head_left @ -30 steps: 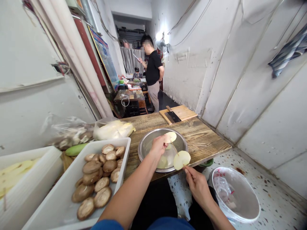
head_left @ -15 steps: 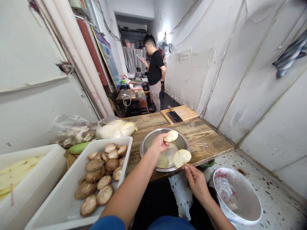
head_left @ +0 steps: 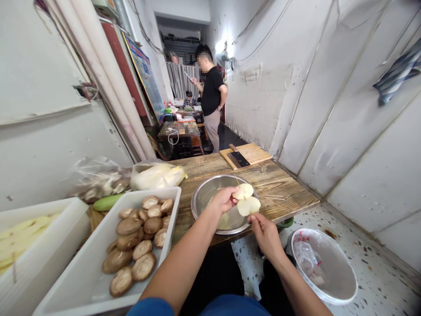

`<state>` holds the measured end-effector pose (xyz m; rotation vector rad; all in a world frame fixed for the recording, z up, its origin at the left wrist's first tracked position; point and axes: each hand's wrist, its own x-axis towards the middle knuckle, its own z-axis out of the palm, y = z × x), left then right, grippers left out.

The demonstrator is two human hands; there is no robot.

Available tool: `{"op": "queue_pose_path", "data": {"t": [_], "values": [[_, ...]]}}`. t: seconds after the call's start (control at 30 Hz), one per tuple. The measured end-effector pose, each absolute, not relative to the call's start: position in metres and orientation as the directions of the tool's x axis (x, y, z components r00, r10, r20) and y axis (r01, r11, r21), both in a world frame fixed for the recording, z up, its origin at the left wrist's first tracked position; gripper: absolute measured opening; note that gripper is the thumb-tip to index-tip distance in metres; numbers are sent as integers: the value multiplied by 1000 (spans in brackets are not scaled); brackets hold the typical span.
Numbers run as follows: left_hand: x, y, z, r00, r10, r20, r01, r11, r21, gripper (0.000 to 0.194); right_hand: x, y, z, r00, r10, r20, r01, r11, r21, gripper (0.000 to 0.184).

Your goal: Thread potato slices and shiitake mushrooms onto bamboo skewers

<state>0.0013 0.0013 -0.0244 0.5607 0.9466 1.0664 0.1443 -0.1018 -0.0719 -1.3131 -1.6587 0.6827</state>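
Note:
Two thin, pale potato slices are threaded on one wooden skewer over a metal bowl (head_left: 199,202) of water. My left hand (head_left: 224,199) pinches the edge of the upper potato slice (head_left: 244,191); the skewer's tip (head_left: 237,179) pokes out beyond it. Just below, the lower potato slice (head_left: 248,206) sits close against the upper one. My right hand (head_left: 264,230) is closed on the skewer's near end, right under the lower slice. More pale slices lie in the bowl, partly hidden by my left hand. Several loose skewers (head_left: 271,197) rest on the table beside the bowl.
At left stand a white tray (head_left: 80,267) of shiitake mushrooms and another white tray (head_left: 42,245) of potato slices. Behind are bagged vegetables (head_left: 159,175). A cleaver (head_left: 239,159) lies on a cutting board (head_left: 255,153). A bucket (head_left: 338,263) stands at right. A person (head_left: 212,94) stands further back.
The upper slice has slid down the skewer towards the lower one, with my left hand moving right. The skewer tip now shows beyond it. My right hand has risen slightly.

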Motion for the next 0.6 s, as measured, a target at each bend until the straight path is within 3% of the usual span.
{"op": "queue_pose_path", "data": {"t": [0.13, 0.2, 0.27, 0.33, 0.47, 0.6], "values": [[0, 0, -30, 109, 937, -332, -369, 348, 862, 21, 148, -96, -72, -18, 952, 307, 436, 284, -854, 36], [-9, 5, -34, 39, 971, -237, -113, 240, 964, 30, 153, -96, -73, 25, 953, 302, 400, 267, -877, 37], [-21, 14, -39, 25, 992, -124, 211, 116, 971, 23, 159, -96, -73, 77, 954, 291, 360, 245, -900, 37], [-30, 25, -44, 77, 993, -86, 415, 47, 908, 7, 165, -96, -73, 118, 954, 274, 319, 225, -921, 38], [-33, 49, -54, 210, 972, -105, 651, -59, 757, 23, 171, -98, -72, 136, 960, 245, 216, 213, -953, 37], [-30, 69, -65, 359, 904, -232, 851, -216, 478, 28, 175, -105, -72, 128, 960, 247, 158, 227, -961, 34]]}}
